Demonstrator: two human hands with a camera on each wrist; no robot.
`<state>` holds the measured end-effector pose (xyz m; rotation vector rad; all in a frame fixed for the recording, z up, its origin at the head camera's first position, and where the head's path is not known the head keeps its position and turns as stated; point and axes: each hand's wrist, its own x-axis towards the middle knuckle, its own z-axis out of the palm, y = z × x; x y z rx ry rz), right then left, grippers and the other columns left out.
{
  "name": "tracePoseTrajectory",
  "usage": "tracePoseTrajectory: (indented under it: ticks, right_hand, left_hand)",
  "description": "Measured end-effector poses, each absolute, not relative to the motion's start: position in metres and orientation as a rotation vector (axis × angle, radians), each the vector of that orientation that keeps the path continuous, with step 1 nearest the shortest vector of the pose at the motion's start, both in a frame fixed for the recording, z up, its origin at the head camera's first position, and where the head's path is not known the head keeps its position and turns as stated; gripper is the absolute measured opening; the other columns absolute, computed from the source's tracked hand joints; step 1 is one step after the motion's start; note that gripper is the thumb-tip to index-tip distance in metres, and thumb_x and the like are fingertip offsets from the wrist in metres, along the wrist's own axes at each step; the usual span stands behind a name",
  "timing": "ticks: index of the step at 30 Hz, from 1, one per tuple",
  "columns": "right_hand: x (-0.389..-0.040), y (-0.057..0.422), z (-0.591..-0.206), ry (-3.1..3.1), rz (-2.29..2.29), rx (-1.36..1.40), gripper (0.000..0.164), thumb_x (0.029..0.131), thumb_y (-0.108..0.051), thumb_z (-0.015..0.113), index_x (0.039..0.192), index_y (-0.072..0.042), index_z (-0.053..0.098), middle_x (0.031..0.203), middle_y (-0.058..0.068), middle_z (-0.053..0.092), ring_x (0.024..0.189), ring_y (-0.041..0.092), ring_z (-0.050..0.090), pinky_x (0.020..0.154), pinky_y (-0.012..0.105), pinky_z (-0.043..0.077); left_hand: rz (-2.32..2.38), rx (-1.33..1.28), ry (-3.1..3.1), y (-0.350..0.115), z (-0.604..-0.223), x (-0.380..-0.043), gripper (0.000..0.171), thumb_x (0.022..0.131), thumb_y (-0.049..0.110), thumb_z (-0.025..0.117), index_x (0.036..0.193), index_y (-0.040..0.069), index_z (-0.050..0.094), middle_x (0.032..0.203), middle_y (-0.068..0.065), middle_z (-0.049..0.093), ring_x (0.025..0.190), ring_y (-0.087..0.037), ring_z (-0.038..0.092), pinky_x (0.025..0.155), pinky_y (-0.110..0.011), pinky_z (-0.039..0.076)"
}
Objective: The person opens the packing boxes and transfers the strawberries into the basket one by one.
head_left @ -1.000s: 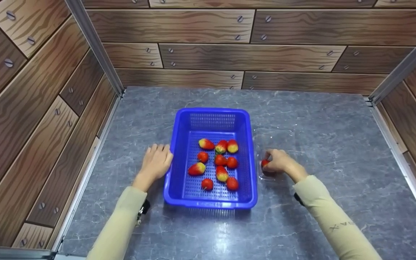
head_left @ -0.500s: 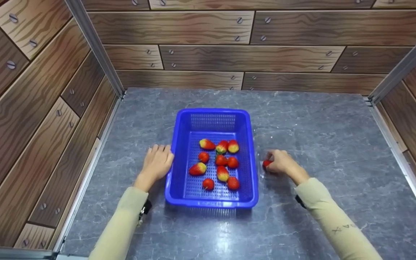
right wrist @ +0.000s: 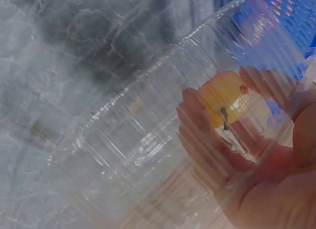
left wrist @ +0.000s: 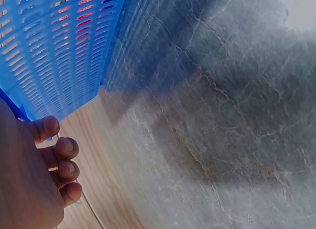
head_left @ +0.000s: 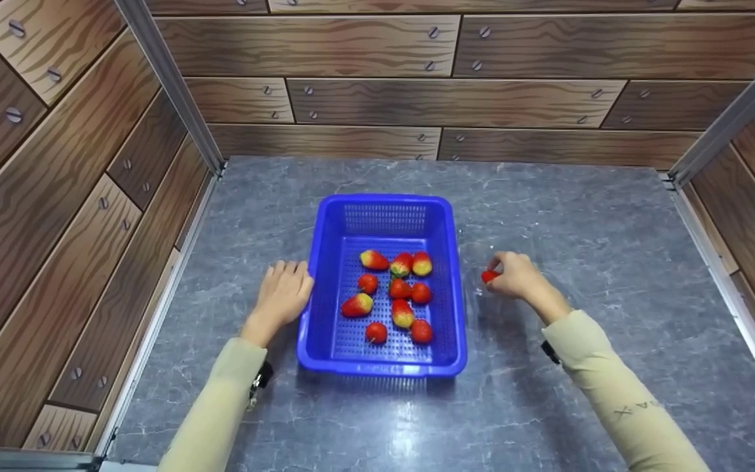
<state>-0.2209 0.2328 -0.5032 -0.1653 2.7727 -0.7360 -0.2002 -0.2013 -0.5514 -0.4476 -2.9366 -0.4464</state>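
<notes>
A blue plastic basket [head_left: 383,368] stands on the table, with several red and yellow strawberries [head_left: 357,305] spread over its floor. At its left side my left hand [head_left: 279,295] grips the rim; in the left wrist view the fingers [left wrist: 68,146] curl beside the slotted wall. To the right of the basket, my right hand [head_left: 518,275] pinches one strawberry [head_left: 489,276] between thumb and fingers. Seen close in the right wrist view, this strawberry [right wrist: 224,98] shows its yellow end and a short stem. A clear plastic box [right wrist: 143,120] lies between that camera and the fingers.
The grey marbled table [head_left: 587,216] reaches back to a wood-patterned wall [head_left: 456,101]. Wood-patterned panels with metal edge strips [head_left: 731,301] bound it left and right. The clear box is hardly visible from the head, close along the basket's right side.
My right hand has lifted the strawberry and moved slightly away from me and to the right. My left hand and the basket have stayed in place.
</notes>
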Motion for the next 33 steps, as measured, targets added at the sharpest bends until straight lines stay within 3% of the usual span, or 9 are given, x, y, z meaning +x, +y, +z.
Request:
tracePoseTrajectory:
  ticks: [6, 12, 18, 33]
  right_hand:
    - [-0.224, 0.233, -0.493, 2.798, -0.681, -0.177, 0.036, 0.070, -0.008, 0.071, 0.104, 0.004, 0.065, 0.097, 0.026, 0.065, 0.084, 0.038, 0.061, 0.076, 0.051, 0.051]
    - [-0.227, 0.232, -0.481, 2.784, -0.716, -0.159, 0.038, 0.072, -0.006, 0.069, 0.108, 0.005, 0.063, 0.098, 0.027, 0.066, 0.077, 0.034, 0.063, 0.066, 0.043, 0.053]
    - [-0.226, 0.220, -0.460, 2.822, -0.717, -0.192, 0.038, 0.077, -0.008, 0.070, 0.112, 0.005, 0.063, 0.105, 0.028, 0.066, 0.091, 0.040, 0.064, 0.079, 0.051, 0.051]
    - [-0.217, 0.159, -0.434, 2.870, -0.803, -0.346, 0.039, 0.076, -0.006, 0.073, 0.112, 0.004, 0.064, 0.106, 0.024, 0.066, 0.097, 0.040, 0.064, 0.083, 0.053, 0.052]
  left_hand:
    - [-0.454, -0.449, -2.924, -0.201, -0.552, -0.199, 0.034, 0.102, 0.021, 0.035, 0.106, -0.002, 0.060, 0.104, -0.021, 0.064, 0.095, -0.041, 0.053, 0.084, -0.053, 0.039]
    - [-0.460, -0.440, -2.930, -0.202, -0.551, -0.197, 0.032, 0.102, 0.020, 0.036, 0.105, -0.002, 0.060, 0.103, -0.021, 0.064, 0.095, -0.041, 0.054, 0.084, -0.053, 0.039]
    - [-0.459, -0.443, -2.946, -0.201, -0.549, -0.199, 0.034, 0.102, 0.021, 0.034, 0.106, -0.002, 0.059, 0.105, -0.021, 0.064, 0.097, -0.042, 0.053, 0.086, -0.053, 0.039]
    - [-0.444, -0.445, -2.930, -0.199, -0.549, -0.198, 0.033, 0.101, 0.020, 0.035, 0.106, -0.002, 0.059, 0.103, -0.022, 0.063, 0.096, -0.042, 0.052, 0.085, -0.053, 0.038]
